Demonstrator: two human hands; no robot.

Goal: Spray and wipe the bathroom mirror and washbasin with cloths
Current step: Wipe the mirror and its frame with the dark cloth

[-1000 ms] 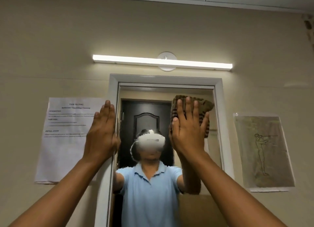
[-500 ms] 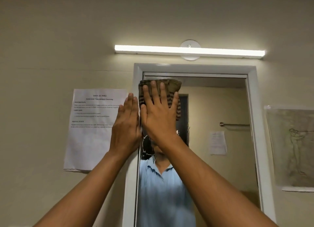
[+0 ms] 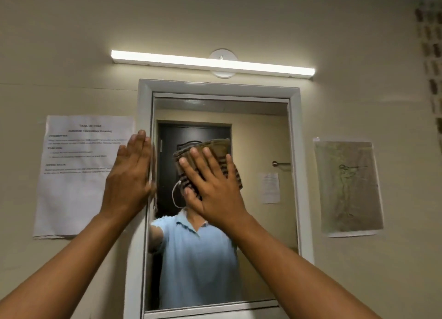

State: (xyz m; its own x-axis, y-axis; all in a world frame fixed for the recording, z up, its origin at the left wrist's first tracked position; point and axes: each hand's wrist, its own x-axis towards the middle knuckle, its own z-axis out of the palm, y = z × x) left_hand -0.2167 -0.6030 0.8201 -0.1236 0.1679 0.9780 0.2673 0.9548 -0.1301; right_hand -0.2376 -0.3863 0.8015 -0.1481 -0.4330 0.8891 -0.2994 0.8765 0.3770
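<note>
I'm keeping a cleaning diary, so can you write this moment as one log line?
step: wiping mirror | right hand: presses striped brown cloth flat on white-framed wall mirror | left hand: flat on frame's left edge

A bathroom is indicated — a white-framed wall mirror (image 3: 263, 132) at the frame's centre is lit by a strip light (image 3: 212, 63) mounted above, and a towel rail (image 3: 281, 163) is reflected at right.

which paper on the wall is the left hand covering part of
The printed text sheet left of the mirror; the left hand overlaps its right edge. The drawing hangs untouched on the right.
</note>
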